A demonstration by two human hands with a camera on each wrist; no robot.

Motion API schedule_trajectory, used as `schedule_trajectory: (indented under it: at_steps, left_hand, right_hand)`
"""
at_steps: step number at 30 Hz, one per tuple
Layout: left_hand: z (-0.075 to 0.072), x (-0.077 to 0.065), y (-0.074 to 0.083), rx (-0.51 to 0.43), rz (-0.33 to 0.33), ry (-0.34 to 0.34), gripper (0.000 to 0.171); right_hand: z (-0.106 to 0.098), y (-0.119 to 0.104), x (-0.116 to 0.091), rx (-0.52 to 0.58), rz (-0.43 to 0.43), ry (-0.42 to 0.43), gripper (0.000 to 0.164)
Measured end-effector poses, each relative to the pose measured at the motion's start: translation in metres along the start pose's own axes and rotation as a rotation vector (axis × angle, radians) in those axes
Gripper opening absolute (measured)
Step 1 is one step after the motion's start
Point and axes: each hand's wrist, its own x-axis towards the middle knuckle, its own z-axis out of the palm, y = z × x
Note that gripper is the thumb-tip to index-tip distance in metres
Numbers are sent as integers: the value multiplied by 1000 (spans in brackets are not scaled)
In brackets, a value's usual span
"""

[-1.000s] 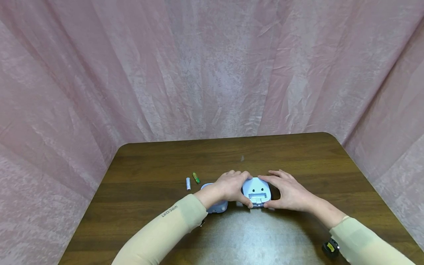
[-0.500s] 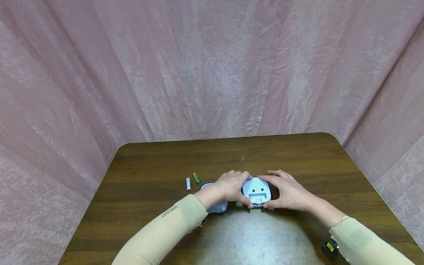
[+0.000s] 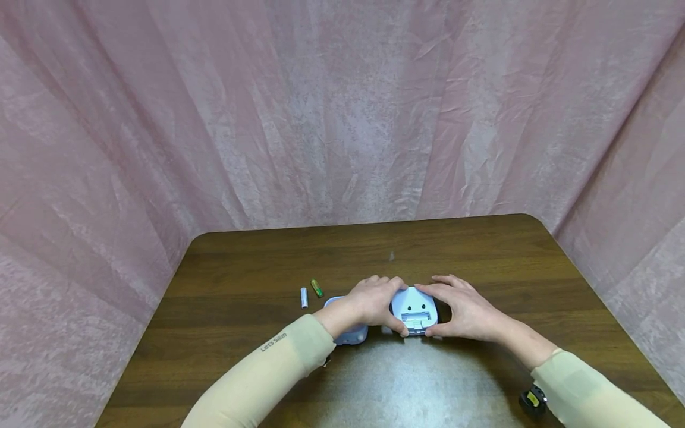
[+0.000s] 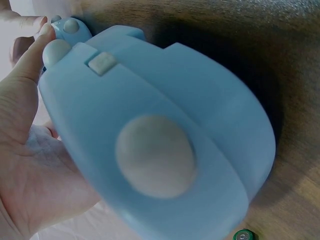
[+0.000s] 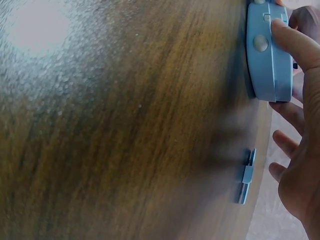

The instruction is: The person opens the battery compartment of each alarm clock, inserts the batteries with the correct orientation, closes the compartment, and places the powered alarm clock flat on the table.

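A light blue rounded-square device point(image 3: 414, 296) lies on the table with its back up, showing two dark holes and an open battery slot point(image 3: 416, 320). My left hand point(image 3: 370, 304) grips its left side between thumb and fingers. From the other side my right hand point(image 3: 467, 310) holds it the same way, the thumb at the near edge. A second light blue device point(image 3: 350, 337) sits under my left wrist, partly hidden by it. Large in the left wrist view, that second device point(image 4: 155, 155) shows round grey knobs. In the right wrist view the gripped device point(image 5: 270, 60) appears at the top right.
A white-blue battery point(image 3: 304, 297) and a green battery point(image 3: 317, 289) lie left of the hands on the wooden table point(image 3: 257, 255). A thin blue plastic piece point(image 5: 247, 176) lies near my right hand. Pink curtains point(image 3: 342, 119) stand behind the table.
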Motion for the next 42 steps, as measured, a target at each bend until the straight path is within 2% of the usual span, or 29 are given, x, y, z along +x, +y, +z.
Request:
schedule_trajectory:
  at_steps: [15, 22, 27, 30, 35, 39, 42]
  left_hand:
    - [2, 0, 0, -22, -6, 4, 92]
    - [1, -2, 1, -20, -21, -6, 92]
    - [-2, -6, 1, -24, -7, -29, 96]
    - [-7, -10, 0, -37, -5, -40, 99]
    - [-21, -15, -7, -55, -5, -8, 94]
    - [-36, -21, -16, -93, 8, 45, 85]
    - [-48, -27, -24, -109, 45, 110, 77]
  right_hand:
    - [3, -2, 1, 40, 35, 10, 93]
    - [2, -1, 3, 27, 22, 0, 92]
    - [2, 0, 3, 12, 7, -4, 91]
    - [1, 0, 3, 1, -2, 2, 92]
    - [3, 1, 2, -19, -29, 31, 92]
    - [4, 1, 2, -15, -27, 32, 92]
    - [4, 0, 2, -4, -6, 15, 93]
